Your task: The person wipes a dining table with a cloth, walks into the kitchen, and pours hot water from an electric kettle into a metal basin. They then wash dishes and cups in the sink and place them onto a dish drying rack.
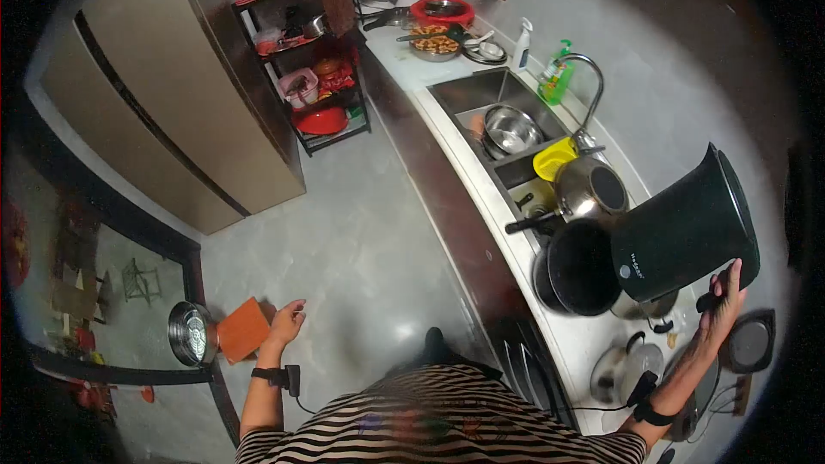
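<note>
A large dark green vessel [679, 236], shaped like a pitcher, is tilted at the right, with a pointed lip at its top and a small pale logo on its side. At its lower right corner, my right hand [722, 296] is closed around a black part that looks like its handle. The hand hides some of that part. My left hand [288, 320] hangs above the floor with loosely bent fingers and nothing visible in it. Beside it are an orange block-shaped thing [242, 332] and a round steel basin [191, 334].
Along the counter are a sink [468, 90] with a steel pot [511, 129], an upturned metal pan [593, 187], a black pot [580, 266] and a pot lid [614, 374]. Farther off stand a shelf rack [331, 133] and a refrigerator [163, 103]. Grey floor [344, 241] lies between.
</note>
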Demonstrator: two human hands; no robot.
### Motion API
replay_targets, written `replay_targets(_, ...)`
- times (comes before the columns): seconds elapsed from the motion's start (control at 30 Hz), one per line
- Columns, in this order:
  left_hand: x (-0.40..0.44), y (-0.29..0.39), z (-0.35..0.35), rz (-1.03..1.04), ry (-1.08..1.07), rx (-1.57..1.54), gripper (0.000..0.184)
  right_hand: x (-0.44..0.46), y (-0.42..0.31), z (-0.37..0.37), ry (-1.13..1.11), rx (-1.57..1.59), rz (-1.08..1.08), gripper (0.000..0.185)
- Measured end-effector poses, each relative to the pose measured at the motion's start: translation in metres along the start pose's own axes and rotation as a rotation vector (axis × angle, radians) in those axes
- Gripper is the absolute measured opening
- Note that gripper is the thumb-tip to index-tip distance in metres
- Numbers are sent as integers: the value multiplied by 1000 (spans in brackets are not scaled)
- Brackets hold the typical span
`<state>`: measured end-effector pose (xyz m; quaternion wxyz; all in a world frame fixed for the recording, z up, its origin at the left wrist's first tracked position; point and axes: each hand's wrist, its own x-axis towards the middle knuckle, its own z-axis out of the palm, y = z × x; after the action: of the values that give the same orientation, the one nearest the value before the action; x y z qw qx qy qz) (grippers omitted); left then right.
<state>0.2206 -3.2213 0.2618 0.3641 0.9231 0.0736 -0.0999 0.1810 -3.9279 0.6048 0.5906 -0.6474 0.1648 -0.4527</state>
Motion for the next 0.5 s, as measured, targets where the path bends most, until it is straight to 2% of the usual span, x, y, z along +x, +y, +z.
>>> replay_targets(0.17,95,13,-31,30,-18,-91,32,25,17,93,28,-100,1,24)
replay_targets(0.23,149,45,-46,91,-34,-87,31,27,18,127,53,-180,76,24)
replay_targets(0.33,250,95,-63,239,-71,-102,31,30,34,176,142,-198,78,24)
replay_targets(0.43,357,145,-64,391,-128,-134,29,32,63,196,145,-212,-4,23)
replay_targets(0.5,420,192,-60,513,-190,-109,29,32,72,215,196,-257,29,24)
